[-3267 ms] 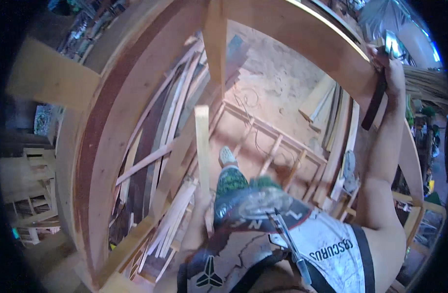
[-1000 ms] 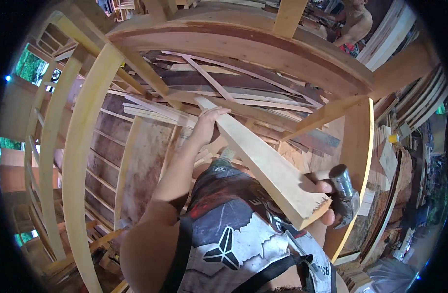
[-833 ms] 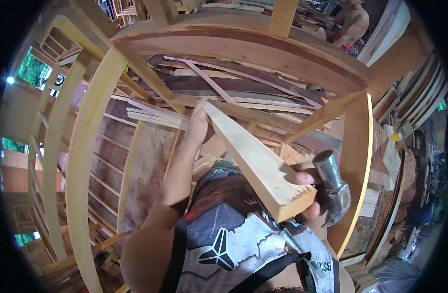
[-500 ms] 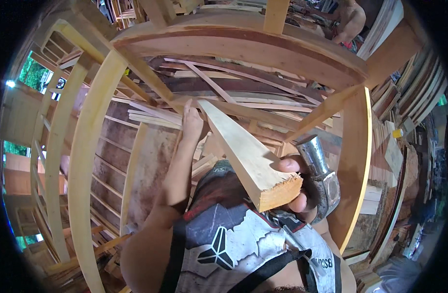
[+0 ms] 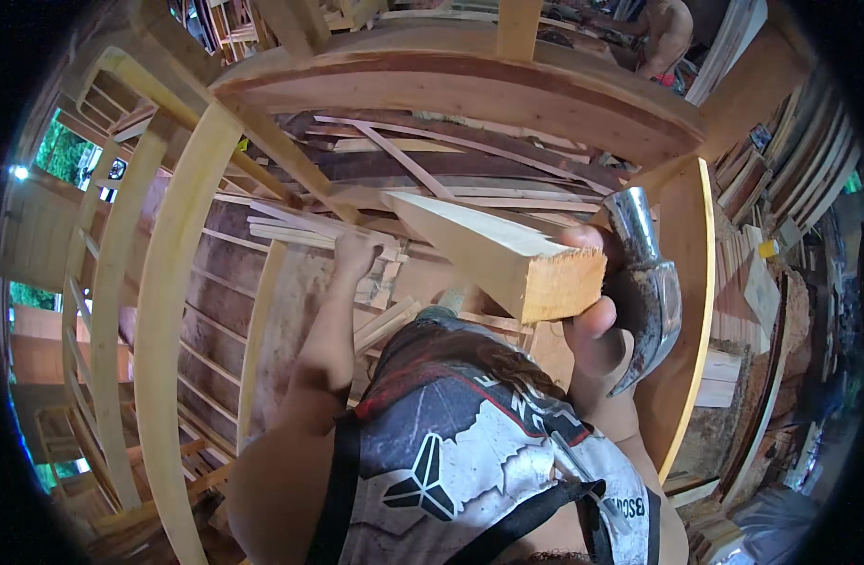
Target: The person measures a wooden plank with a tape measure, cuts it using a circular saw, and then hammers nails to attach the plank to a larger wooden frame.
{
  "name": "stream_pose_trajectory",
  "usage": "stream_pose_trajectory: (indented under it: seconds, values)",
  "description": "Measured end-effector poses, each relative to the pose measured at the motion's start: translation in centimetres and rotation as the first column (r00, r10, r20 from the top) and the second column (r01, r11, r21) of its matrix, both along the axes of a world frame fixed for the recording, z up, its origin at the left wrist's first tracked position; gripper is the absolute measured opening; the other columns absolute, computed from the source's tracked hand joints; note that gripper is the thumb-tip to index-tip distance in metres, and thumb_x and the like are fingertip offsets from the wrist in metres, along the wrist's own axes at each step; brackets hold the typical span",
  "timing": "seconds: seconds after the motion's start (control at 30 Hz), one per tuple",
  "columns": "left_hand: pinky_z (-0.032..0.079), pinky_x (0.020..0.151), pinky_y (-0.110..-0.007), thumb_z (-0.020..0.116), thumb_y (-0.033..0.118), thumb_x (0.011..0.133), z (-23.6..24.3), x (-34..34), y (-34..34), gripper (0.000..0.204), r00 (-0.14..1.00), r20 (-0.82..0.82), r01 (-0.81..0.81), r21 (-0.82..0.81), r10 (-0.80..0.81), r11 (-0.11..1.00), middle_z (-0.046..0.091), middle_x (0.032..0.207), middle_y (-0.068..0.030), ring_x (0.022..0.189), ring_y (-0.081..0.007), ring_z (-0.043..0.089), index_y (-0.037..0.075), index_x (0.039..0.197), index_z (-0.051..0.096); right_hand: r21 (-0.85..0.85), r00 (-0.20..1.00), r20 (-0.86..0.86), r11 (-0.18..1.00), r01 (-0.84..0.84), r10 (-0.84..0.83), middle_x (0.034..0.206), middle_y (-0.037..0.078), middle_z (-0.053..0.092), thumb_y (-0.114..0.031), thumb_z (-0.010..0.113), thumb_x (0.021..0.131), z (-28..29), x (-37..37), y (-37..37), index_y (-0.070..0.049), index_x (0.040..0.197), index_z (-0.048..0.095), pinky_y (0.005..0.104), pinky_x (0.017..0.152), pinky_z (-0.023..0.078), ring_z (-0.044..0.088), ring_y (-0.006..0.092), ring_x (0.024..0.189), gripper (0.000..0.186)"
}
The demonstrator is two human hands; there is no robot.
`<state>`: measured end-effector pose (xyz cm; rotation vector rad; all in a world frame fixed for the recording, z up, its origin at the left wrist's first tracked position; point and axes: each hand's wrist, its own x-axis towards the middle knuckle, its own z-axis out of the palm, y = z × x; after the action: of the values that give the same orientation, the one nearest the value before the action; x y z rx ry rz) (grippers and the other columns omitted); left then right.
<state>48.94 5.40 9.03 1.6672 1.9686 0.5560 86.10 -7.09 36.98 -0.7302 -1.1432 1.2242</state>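
Note:
My right hand point(image 5: 597, 320) is closed round the near end of a thick, tapering wooden block point(image 5: 488, 247), with a rough sawn end face toward me. A claw hammer point(image 5: 653, 278) is held in the same hand, its steel head to the right of the block and its claw curving down; its handle is hidden. The block's narrow far end points away and to the left. My left hand point(image 5: 356, 252) is below and left of that far end, apart from it, beside some thin pale wooden strips point(image 5: 295, 232). Its fingers are too blurred and shadowed to read.
A curved wooden frame surrounds me, with an arched rail point(image 5: 469, 99) ahead and an upright board point(image 5: 681, 311) at right. Curved slatted pieces point(image 5: 173, 311) stand at left. Loose strips lie beyond the frame. Another person point(image 5: 665, 42) is at the far right.
My left hand has come off the block's far end and moved down and left. My right hand has lifted the block and hammer up and to the right, turning the sawn end more toward me.

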Motion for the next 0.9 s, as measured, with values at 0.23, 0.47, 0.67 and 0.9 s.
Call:
stream_pose_trajectory:
  seconds: [0.23, 0.47, 0.67, 0.9]
  values:
    - [0.046, 0.098, -0.042, 0.08, 0.023, 0.07, 4.7, -1.3, -13.0, 0.072, 0.988, 0.111, -0.081, -0.205, 0.106, 0.975, 0.058, 0.128, -0.0279, 0.12, -0.0363, 0.057, -0.006, 0.129, 0.053, -0.038, 1.0, -0.025, 0.999, 0.008, -0.009, 0.122, 0.009, 0.061, -0.06, 0.079, 0.072, 0.1, 0.3, -0.2, -0.001, 0.13, 0.053, 0.0372, 0.099, 0.046, 0.058, 0.021, 0.114, 0.087]
    - [0.045, 0.095, -0.052, 0.063, 0.052, 0.083, -3.2, -1.1, -10.2, 0.082, 0.698, 0.542, -0.304, -0.367, 0.468, 0.879, 0.052, 0.135, -0.0232, 0.12, -0.0354, 0.051, 0.006, 0.144, 0.036, -0.135, 0.995, -0.068, 0.988, -0.081, 0.072, 0.121, 0.009, 0.062, -0.063, 0.081, 0.064, -0.6, 1.0, -0.9, -0.003, 0.132, 0.053, 0.0393, 0.1, 0.047, 0.058, 0.0226, 0.115, 0.094]
    - [0.049, 0.091, -0.051, 0.057, 0.068, 0.084, -3.2, 7.0, 3.0, 0.083, -0.254, 0.767, -0.113, -0.629, 0.589, 0.77, 0.055, 0.119, -0.0229, 0.104, -0.0379, 0.057, -0.002, 0.128, 0.046, 0.064, 1.0, 0.015, 0.998, -0.011, 0.01, 0.107, 0.015, 0.069, -0.061, 0.077, 0.075, -4.7, 3.6, -2.0, 0.004, 0.12, 0.063, 0.0399, 0.089, 0.052, 0.066, 0.0237, 0.1, 0.081]
    - [0.049, 0.095, -0.045, 0.058, 0.041, 0.088, -0.9, 12.5, 4.2, 0.05, -0.191, 0.916, -0.527, -0.399, 0.352, 0.75, 0.062, 0.107, -0.0194, 0.102, -0.0346, 0.06, -0.002, 0.113, 0.055, 0.227, 0.906, -0.117, 0.877, 0.423, -0.406, 0.089, 0.01, 0.058, -0.055, 0.059, 0.088, -10.8, 9.1, -3.3, 0.001, 0.104, 0.056, 0.0361, 0.072, 0.049, 0.06, 0.0223, 0.08, 0.058]
